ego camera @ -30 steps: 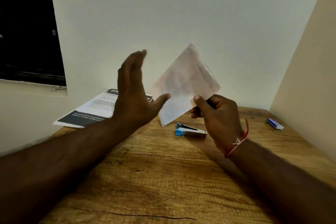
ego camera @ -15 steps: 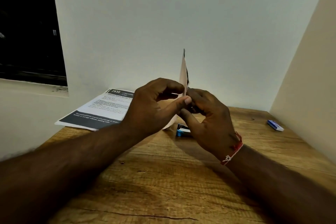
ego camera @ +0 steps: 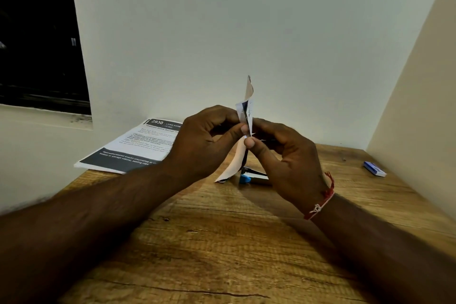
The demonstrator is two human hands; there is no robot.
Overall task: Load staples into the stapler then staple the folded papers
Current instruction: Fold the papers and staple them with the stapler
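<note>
Folded paper stands edge-on, pinched between left hand and right hand, above stapler.

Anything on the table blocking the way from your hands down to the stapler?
Nothing separate. Both the left hand and right hand pinch the folded paper edge-on above the stapler; only the paper's own lower flap hangs just left of it. The bare table surrounds it.

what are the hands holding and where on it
Both the left hand and right hand pinch the folded paper near its middle, edge-on to the camera.
</note>
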